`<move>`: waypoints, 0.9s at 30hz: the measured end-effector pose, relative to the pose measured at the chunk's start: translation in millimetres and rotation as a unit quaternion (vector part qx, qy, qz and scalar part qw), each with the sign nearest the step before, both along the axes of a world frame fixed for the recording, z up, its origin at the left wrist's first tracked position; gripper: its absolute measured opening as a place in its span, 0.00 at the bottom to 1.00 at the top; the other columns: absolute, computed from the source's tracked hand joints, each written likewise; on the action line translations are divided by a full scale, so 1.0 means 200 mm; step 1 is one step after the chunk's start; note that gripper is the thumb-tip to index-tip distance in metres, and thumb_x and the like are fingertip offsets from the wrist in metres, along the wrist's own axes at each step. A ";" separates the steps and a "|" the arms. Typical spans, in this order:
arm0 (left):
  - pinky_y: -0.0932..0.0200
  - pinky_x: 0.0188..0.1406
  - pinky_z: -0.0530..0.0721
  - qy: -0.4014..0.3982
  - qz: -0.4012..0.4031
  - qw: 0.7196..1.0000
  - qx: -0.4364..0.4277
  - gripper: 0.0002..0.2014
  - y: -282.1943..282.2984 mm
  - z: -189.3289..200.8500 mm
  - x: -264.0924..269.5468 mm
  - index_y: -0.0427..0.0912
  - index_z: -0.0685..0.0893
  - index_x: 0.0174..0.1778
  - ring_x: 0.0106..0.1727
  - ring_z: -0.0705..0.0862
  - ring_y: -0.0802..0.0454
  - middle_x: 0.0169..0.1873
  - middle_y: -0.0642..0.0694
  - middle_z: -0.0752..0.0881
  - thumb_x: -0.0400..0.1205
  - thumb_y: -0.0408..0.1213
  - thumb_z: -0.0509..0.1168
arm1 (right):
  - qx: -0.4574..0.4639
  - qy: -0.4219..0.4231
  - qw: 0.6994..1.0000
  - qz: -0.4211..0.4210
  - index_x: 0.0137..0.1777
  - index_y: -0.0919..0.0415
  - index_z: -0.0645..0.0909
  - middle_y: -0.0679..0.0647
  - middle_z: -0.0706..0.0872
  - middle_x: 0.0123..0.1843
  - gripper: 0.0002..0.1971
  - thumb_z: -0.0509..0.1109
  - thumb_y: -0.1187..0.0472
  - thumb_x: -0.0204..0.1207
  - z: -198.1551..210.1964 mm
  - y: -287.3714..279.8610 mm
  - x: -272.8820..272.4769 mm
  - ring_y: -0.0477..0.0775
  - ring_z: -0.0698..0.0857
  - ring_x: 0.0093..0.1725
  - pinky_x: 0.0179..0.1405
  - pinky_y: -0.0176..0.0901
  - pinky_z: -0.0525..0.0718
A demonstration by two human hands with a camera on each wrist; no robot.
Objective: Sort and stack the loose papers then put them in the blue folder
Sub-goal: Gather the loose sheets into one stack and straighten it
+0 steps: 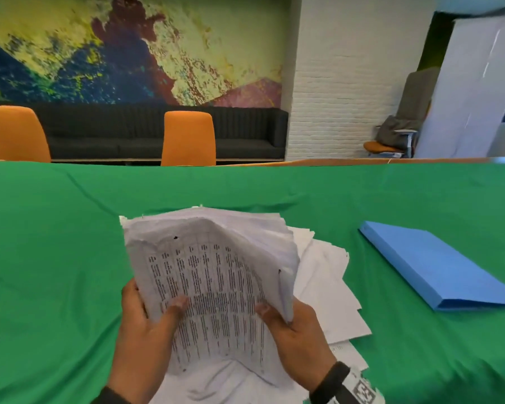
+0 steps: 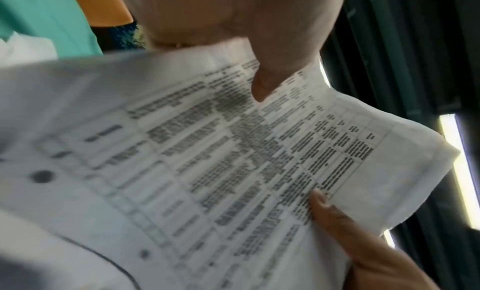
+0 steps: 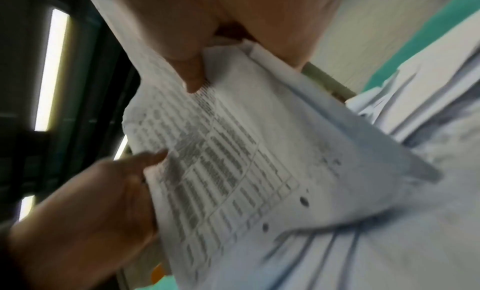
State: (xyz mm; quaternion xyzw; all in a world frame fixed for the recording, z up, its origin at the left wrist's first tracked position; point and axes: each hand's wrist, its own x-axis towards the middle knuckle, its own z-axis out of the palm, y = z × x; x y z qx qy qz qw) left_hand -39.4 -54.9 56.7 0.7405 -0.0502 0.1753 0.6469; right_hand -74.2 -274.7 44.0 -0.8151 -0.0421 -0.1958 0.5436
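Papers [image 1: 213,275], a thick uneven bundle with a printed table on the near sheet, are held up off the green tablecloth [image 1: 56,258] between both hands. Left hand [image 1: 142,325] grips the bundle's left edge, thumb pressed on the print and fingers curled behind; right hand [image 1: 296,328] grips the opposite edge the same way, thumb on the page. The sheets bow outward between the two grips, their top edges ragged and out of line. Behind and to the right of the right hand's grip, loose white sheets [image 1: 330,290] lie fanned on the cloth, partly hidden by the bundle. Further right of that grip, well apart from it, the blue folder [image 1: 438,266] lies flat and closed on the cloth. Those loose sheets lie between the held bundle and the folder. Beyond the table's far edge stand two orange chairs [image 1: 188,138] before a dark sofa [image 1: 105,132] and a painted wall.
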 end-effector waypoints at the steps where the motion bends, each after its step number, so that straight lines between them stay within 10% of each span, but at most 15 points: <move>1: 0.45 0.53 0.86 0.010 -0.023 1.000 0.013 0.27 0.01 0.01 0.01 0.60 0.74 0.67 0.50 0.89 0.62 0.52 0.52 0.89 0.73 0.53 0.74 | -0.008 0.000 1.000 -0.017 0.47 0.46 0.87 0.40 0.92 0.46 0.07 0.70 0.59 0.84 0.04 -0.07 0.01 0.42 0.89 0.46 0.49 0.46 0.88; 6: 0.50 0.55 0.84 0.049 -0.067 0.985 0.152 0.18 0.11 0.08 0.18 0.63 0.76 0.63 0.52 0.89 0.50 0.51 0.49 0.87 0.81 0.46 0.74 | 0.127 0.008 0.979 -0.159 0.44 0.57 0.86 0.46 0.93 0.35 0.05 0.73 0.59 0.81 0.17 -0.54 0.08 0.51 0.92 0.38 0.41 0.52 0.88; 11: 0.51 0.59 0.84 0.140 -0.150 0.913 0.353 0.14 0.05 0.08 0.38 0.58 0.79 0.64 0.55 0.87 0.54 0.57 0.52 0.86 0.83 0.45 0.71 | 0.275 0.088 0.932 -0.220 0.68 0.63 0.81 0.53 0.93 0.50 0.15 0.70 0.64 0.82 0.04 -0.98 -0.01 0.58 0.91 0.49 0.55 0.57 0.85; 17: 0.46 0.71 0.80 0.094 -0.223 0.780 0.576 0.27 -0.40 0.03 0.63 0.59 0.69 0.80 0.71 0.79 0.48 0.78 0.49 0.72 0.84 0.48 0.68 | 0.307 0.143 0.905 -0.258 0.58 0.60 0.84 0.51 0.93 0.47 0.07 0.68 0.67 0.83 -0.18 -1.06 -0.07 0.61 0.93 0.40 0.48 0.54 0.85; 22: 0.41 0.84 0.66 0.064 -0.282 0.722 0.628 0.46 -0.74 -0.09 0.79 0.60 0.50 0.88 0.88 0.59 0.48 0.90 0.52 0.49 0.79 0.55 0.70 | 0.304 0.122 0.908 -0.263 0.61 0.61 0.83 0.58 0.90 0.50 0.08 0.68 0.65 0.84 -0.22 -1.07 -0.08 0.60 0.91 0.42 0.41 0.49 0.84; 27: 0.43 0.71 0.76 0.042 -0.259 0.676 0.688 0.39 -0.87 -0.17 0.79 0.62 0.64 0.83 0.76 0.75 0.41 0.80 0.47 0.72 0.75 0.69 0.62 | 0.282 0.122 0.915 -0.262 0.58 0.63 0.84 0.60 0.92 0.51 0.07 0.68 0.65 0.83 -0.24 -1.10 -0.09 0.60 0.92 0.42 0.38 0.47 0.84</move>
